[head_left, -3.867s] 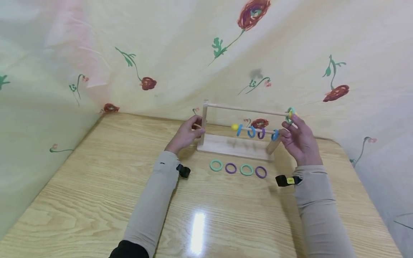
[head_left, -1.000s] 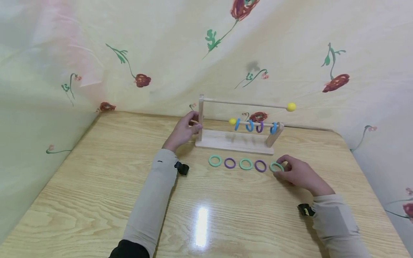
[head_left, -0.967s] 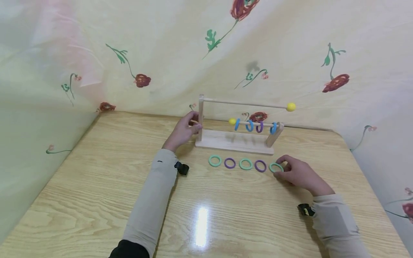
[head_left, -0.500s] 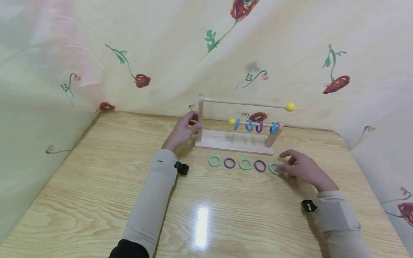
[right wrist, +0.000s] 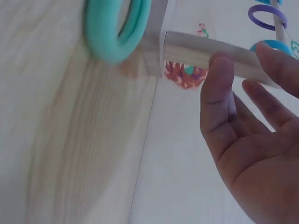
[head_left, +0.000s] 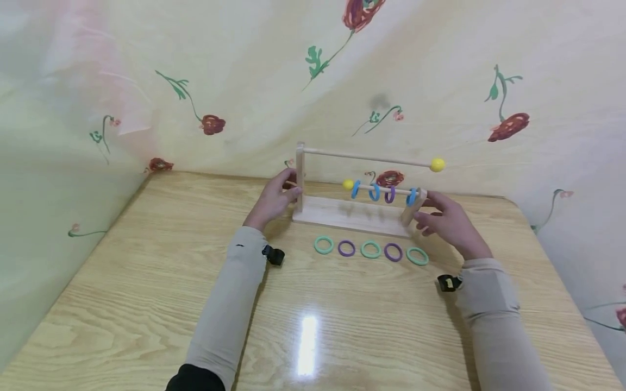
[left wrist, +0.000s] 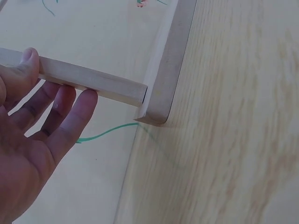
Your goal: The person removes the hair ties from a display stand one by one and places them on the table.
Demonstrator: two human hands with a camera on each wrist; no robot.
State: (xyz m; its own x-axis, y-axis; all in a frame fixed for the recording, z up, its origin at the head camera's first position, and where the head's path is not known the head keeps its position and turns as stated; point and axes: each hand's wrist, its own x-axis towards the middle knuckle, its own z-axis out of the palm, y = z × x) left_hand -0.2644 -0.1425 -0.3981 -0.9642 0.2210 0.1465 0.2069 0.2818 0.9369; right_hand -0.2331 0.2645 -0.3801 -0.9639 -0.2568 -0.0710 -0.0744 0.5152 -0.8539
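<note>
A pale wooden stand (head_left: 352, 213) with two posts carries two side rods, each tipped with a yellow ball. On its left, my left hand (head_left: 273, 201) grips the tall post (left wrist: 112, 86), thumb on one side and fingers on the other. My right hand (head_left: 454, 224) is at the short right post (right wrist: 187, 49), thumb and fingers curled about it. The lower rod bears several rings, including a purple ring (head_left: 389, 194) and a blue ring (head_left: 374, 192). The upper rod (head_left: 364, 157) bears none. A green ring (head_left: 417, 256) lies on the table below my right hand.
In a row before the stand lie more rings: a green ring (head_left: 324, 245), a purple ring (head_left: 346, 248), another green ring (head_left: 370, 249) and another purple ring (head_left: 393, 252). A flower-patterned cloth (head_left: 264, 98) hangs behind the wooden table (head_left: 235, 336).
The green ring came off the upper rod and was laid at the row's right end. My right hand let it go and moved up to the short post. The left hand stayed on the tall post.
</note>
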